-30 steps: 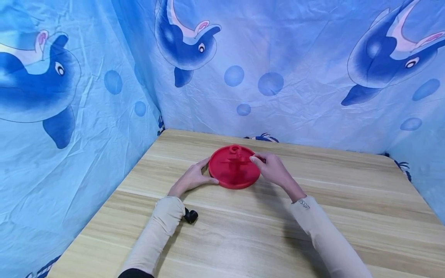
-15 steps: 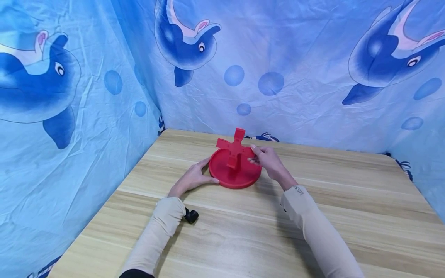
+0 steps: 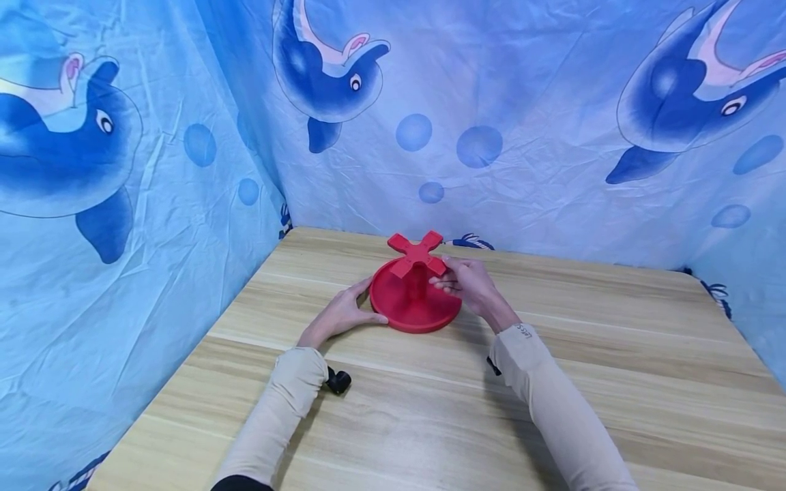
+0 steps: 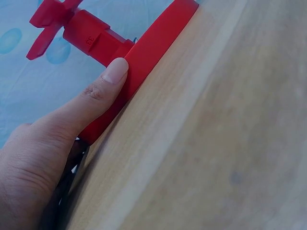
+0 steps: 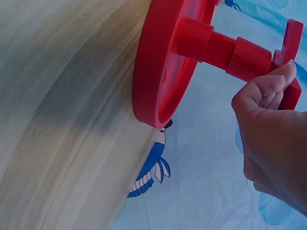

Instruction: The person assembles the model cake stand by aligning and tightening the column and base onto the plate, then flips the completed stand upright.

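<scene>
A red round base [image 3: 388, 300] with a raised rim lies on the table, and a red post [image 3: 418, 285] stands upright from its middle. On top of the post sits a red cross-shaped piece [image 3: 417, 253] with flared arms. My left hand [image 3: 339, 315] grips the rim from the left; in the left wrist view its thumb [image 4: 116, 72] presses the rim's side. The right hand [image 3: 474, 285] pinches the cross's near right arm. In the right wrist view, that hand's curled fingers [image 5: 271, 88] meet the cross [image 5: 291, 40], partly hiding it.
The wood-grain table [image 3: 417, 409] reaches back to a blue cloth [image 3: 522, 204] printed with dolphins, which also hangs at both sides. A small black device [image 3: 338, 380] sits at the left wrist.
The cross first showed nearly edge-on low over the base, then tilted with its face toward me; now it lies flatter atop the post, turned diagonally. The left hand stays on the rim.
</scene>
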A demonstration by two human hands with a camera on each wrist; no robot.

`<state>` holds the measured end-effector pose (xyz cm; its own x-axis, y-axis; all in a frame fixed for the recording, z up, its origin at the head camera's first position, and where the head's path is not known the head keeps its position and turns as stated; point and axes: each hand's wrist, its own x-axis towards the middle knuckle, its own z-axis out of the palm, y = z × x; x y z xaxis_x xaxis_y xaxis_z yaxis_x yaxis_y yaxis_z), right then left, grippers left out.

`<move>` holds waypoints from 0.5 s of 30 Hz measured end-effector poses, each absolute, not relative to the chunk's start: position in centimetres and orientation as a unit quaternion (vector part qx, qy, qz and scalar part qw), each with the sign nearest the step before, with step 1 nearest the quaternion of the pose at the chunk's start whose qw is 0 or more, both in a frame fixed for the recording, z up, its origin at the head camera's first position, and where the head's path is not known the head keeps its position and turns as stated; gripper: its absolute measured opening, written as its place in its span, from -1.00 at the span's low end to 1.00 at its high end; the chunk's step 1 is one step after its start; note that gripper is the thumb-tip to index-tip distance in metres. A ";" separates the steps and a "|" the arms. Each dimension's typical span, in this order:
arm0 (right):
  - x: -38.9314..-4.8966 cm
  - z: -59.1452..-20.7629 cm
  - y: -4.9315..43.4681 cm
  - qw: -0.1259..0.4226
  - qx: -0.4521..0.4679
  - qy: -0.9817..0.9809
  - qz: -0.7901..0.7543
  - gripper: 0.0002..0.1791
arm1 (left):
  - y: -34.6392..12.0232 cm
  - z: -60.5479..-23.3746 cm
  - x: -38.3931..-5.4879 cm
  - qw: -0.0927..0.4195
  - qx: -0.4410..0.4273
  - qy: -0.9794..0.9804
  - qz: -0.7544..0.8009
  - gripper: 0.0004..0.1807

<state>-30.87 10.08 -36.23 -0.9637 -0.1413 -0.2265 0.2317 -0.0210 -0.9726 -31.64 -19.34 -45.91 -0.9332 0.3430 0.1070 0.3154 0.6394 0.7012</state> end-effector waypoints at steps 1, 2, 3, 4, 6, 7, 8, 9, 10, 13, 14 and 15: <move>-30.9 -36.3 10.0 0.131 0.032 0.684 -0.716 -0.53 | -19.4 -45.9 -31.6 0.018 0.182 0.905 0.384 0.24; -30.9 -36.3 10.0 0.132 0.031 0.681 -0.719 -0.53 | -19.4 -45.9 -31.7 0.017 0.182 0.905 0.384 0.24; -30.9 -36.3 9.9 0.132 0.030 0.678 -0.722 -0.53 | -19.4 -46.0 -31.7 0.017 0.182 0.905 0.383 0.24; -30.8 -36.3 9.9 0.133 0.028 0.676 -0.724 -0.52 | -19.4 -46.0 -31.7 0.016 0.183 0.905 0.384 0.25; -30.8 -36.4 9.7 0.127 0.024 0.681 -0.721 -0.51 | -19.4 -46.0 -31.7 0.015 0.185 0.904 0.385 0.25; -30.7 -36.4 9.7 0.121 0.021 0.689 -0.714 -0.51 | -19.4 -46.0 -31.8 0.015 0.186 0.904 0.385 0.25; -30.6 -36.5 9.7 0.112 0.016 0.699 -0.706 -0.51 | -19.4 -46.0 -31.8 0.015 0.186 0.904 0.385 0.25; -30.5 -36.5 9.6 0.099 0.010 0.715 -0.692 -0.50 | -19.4 -46.0 -31.8 0.015 0.187 0.904 0.385 0.25; -30.4 -36.6 9.6 0.085 0.002 0.730 -0.678 -0.50 | -19.4 -46.0 -31.8 0.015 0.186 0.904 0.385 0.25; -30.0 -37.0 9.3 0.021 -0.035 0.785 -0.618 -0.51 | -19.4 -46.0 -31.8 0.014 0.185 0.904 0.385 0.25; -29.8 -37.2 9.2 -0.003 -0.049 0.799 -0.599 -0.52 | -19.4 -46.0 -31.8 0.014 0.186 0.904 0.386 0.25; -29.6 -37.4 9.1 -0.028 -0.063 0.812 -0.579 -0.52 | -19.4 -46.0 -31.7 0.014 0.186 0.903 0.386 0.25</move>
